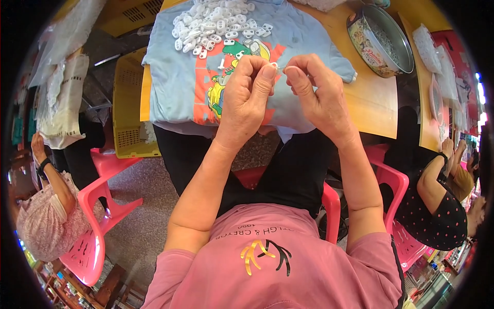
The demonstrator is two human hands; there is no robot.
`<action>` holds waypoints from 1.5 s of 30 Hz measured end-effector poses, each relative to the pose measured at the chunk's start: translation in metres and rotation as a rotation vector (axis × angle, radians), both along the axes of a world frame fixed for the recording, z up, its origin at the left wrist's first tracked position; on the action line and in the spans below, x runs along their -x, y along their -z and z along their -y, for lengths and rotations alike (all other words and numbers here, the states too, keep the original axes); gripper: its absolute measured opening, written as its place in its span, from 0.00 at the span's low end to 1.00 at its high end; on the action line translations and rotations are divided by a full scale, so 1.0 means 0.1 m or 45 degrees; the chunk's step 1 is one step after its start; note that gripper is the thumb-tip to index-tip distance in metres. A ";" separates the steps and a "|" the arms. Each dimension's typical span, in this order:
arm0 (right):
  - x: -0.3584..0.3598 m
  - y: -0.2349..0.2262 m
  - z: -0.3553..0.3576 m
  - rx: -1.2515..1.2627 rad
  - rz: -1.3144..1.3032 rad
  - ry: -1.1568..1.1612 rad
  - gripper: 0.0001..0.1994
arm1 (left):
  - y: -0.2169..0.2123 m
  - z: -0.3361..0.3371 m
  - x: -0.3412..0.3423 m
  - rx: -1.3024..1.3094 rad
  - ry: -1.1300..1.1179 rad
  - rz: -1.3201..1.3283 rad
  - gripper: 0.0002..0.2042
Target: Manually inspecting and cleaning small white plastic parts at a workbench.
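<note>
In front of me my left hand (246, 98) is closed in a pinch, with a small white plastic piece (273, 65) at its thumb and fingertip. Close beside it, my right hand (321, 95) is also pinched; a tiny metallic bit (281, 68) shows at its fingertips, too small to name. The two sets of fingertips nearly meet. Beyond my hands, a heap of white plastic pieces (211, 26), many with two holes, lies on a light blue printed cloth (172, 95). One loose white piece (221, 64) rests nearer my left hand.
At the back right of the wooden table (373, 110) stands a round tin (374, 51) holding many small metallic bits. A yellow crate (126, 103) is left of the table. Pink chairs (92, 206) and other people sit on both sides.
</note>
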State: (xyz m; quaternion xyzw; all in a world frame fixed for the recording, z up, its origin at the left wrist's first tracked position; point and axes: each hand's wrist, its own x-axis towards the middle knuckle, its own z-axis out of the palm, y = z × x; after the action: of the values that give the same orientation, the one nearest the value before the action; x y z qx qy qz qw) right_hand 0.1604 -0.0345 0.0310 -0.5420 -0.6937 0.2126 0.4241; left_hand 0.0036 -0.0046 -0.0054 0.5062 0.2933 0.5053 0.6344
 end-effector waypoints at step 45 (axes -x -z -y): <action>-0.09 -0.04 -0.11 0.166 -0.054 -0.212 0.13 | -0.01 -0.04 0.05 0.037 0.051 -0.076 0.07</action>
State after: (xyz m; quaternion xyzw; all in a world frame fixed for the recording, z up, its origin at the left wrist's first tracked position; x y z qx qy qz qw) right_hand 0.1691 -0.0237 0.0351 -0.5044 -0.7118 0.3032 0.3834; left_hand -0.0015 -0.0008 -0.0042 0.5176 0.3092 0.4727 0.6426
